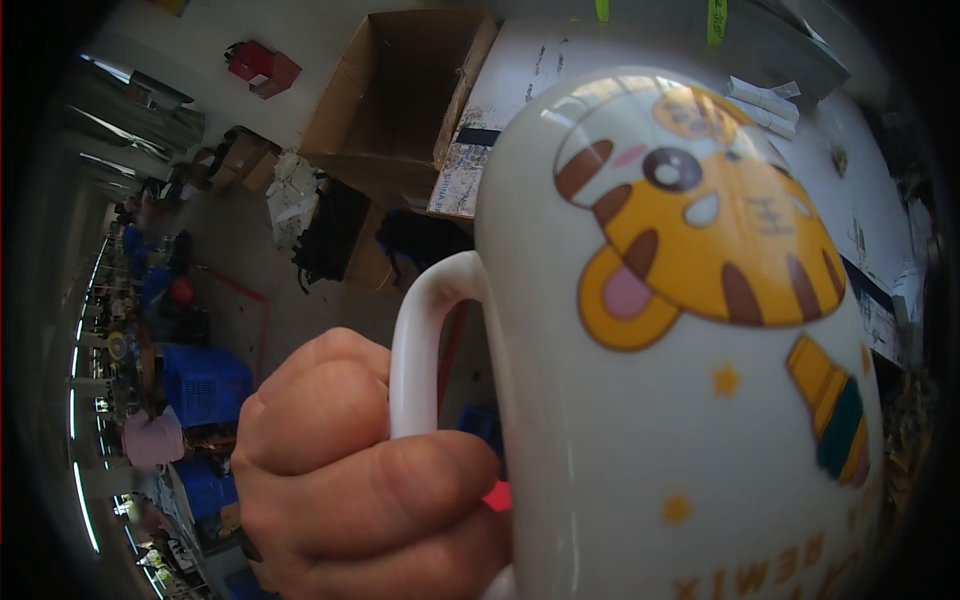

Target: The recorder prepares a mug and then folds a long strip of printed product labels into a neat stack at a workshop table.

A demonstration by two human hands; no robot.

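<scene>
A white mug (600, 430) fills the right half of the head view, close to the camera. Its printed tiger head, orange stars and striped tail appear upside down, and a rounded end of the mug points up. My left hand (345, 480) is closed around the mug's white handle (415, 340), with curled fingers passing across it and into the gap beside the body. The lower end of the mug runs out of the picture. My right hand does not show.
Behind the mug, an open cardboard box (400, 90) stands beside a white work surface (530, 60) with paper rolls (765, 105) on it. A red box (262, 68) sits at the upper left. Blue crates (205, 385) and a pink container (153, 438) stand farther left.
</scene>
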